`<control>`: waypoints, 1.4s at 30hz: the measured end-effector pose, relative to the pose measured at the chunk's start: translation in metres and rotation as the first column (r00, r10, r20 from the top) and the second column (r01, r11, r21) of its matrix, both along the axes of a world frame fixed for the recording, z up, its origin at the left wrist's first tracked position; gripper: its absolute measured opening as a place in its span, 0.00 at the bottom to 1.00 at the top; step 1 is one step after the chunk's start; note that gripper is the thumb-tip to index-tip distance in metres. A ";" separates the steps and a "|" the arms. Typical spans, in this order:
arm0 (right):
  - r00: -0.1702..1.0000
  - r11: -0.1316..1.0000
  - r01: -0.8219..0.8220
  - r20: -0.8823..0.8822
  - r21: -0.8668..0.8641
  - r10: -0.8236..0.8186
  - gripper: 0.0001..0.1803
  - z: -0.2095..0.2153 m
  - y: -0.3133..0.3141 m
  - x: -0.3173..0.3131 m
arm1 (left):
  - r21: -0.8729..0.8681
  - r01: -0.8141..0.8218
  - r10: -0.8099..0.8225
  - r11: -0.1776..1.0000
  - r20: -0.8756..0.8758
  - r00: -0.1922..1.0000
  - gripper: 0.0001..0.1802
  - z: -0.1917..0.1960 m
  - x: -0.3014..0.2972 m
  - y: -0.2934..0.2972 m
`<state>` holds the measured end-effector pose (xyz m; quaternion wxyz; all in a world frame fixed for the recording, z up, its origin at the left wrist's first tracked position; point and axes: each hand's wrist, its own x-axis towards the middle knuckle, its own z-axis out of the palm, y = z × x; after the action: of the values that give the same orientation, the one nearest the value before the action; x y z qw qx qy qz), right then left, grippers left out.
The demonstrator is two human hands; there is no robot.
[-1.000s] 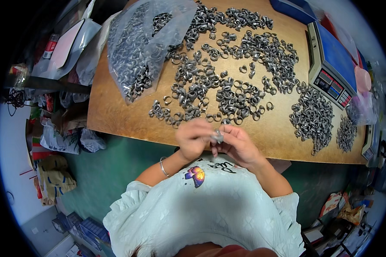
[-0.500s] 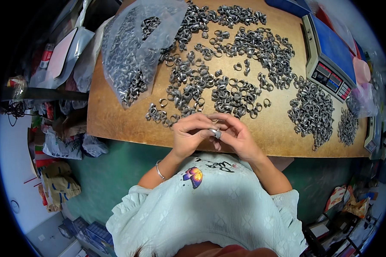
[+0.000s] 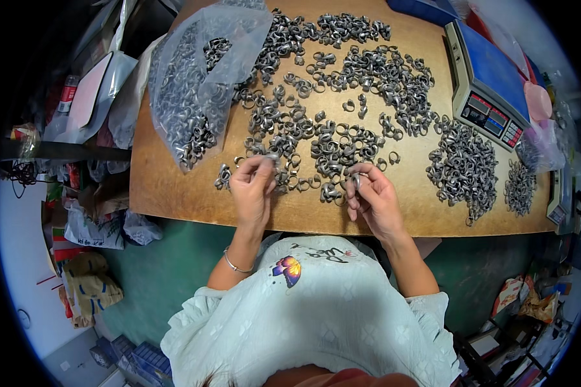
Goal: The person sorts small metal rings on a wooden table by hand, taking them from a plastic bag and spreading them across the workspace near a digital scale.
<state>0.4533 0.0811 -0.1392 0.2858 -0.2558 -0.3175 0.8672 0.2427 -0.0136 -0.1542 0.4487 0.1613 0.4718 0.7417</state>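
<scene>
My left hand (image 3: pixel 252 190) is pinched at the near left part of the ring piles, with a grey metal ring (image 3: pixel 272 158) at its fingertips, slightly blurred. To its right, my right hand (image 3: pixel 377 200) has its thumb and forefinger closed on another metal ring (image 3: pixel 357 181). Just beyond both hands lie loose heaps of similar grey rings (image 3: pixel 345 147). A few single rings (image 3: pixel 394 157) lie apart beyond my right hand. At the far left a clear plastic bag (image 3: pixel 181 84) full of rings lies partly open.
The wooden table (image 3: pixel 181 193) has its near edge just in front of my body. On the right stand a blue-topped digital scale (image 3: pixel 490 77) and two further ring heaps (image 3: pixel 463 171). A blue tray (image 3: pixel 423 9) sits at the far edge. Bags (image 3: pixel 93 222) hang left of the table.
My hands were together over the near edge with a ring between them; now they are apart. The left has moved left and forward to the piles, the right slightly to the right.
</scene>
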 end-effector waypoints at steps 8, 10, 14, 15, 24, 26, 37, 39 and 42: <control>0.985 0.988 0.125 0.107 0.087 -0.134 0.12 -0.019 0.046 0.032 | -0.286 -0.246 -0.200 0.926 -0.926 0.321 0.09 0.006 -0.007 0.019; 0.675 0.607 -0.110 0.507 0.787 -0.536 0.13 -0.009 0.065 0.034 | -0.293 -0.159 -0.236 0.943 -0.923 0.303 0.11 0.015 -0.002 0.025; 0.129 0.246 -0.689 0.450 0.682 -0.884 0.18 -0.009 0.110 0.025 | -0.336 0.189 -0.354 0.923 -0.933 0.067 0.16 0.041 0.018 0.062; 0.133 0.283 -0.678 0.491 0.679 -0.861 0.17 -0.015 0.114 0.022 | -0.373 0.232 -0.382 0.898 -0.924 -0.008 0.17 0.043 0.025 0.077; 0.710 0.140 -0.510 0.507 0.849 -0.488 0.14 -0.024 0.081 0.019 | -0.488 0.426 -0.384 0.762 -0.870 -0.308 0.28 0.013 0.039 0.164; 0.683 0.427 -0.375 0.557 0.823 -0.473 0.13 -0.018 0.093 0.031 | -0.584 0.435 -0.430 0.685 -0.807 -0.405 0.28 0.016 0.036 0.156; 0.193 0.193 -0.772 0.513 0.605 -0.836 0.22 -0.023 0.163 0.021 | -0.509 0.391 -0.374 0.767 -0.849 -0.372 0.30 0.032 0.038 0.228; 0.280 0.157 -0.803 0.597 0.575 -0.752 0.23 -0.019 0.140 0.013 | -0.535 0.391 -0.386 0.748 -0.832 -0.399 0.29 0.016 0.041 0.238; 0.395 0.166 -0.803 0.720 0.573 -0.571 0.26 -0.008 0.120 0.013 | -0.522 0.398 -0.325 0.754 -0.824 -0.465 0.30 0.019 0.038 0.226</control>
<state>0.4665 0.2013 -0.1472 0.0531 -0.3901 -0.9054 0.1591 0.2803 0.2127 -0.1354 0.1192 0.8381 0.5206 0.1113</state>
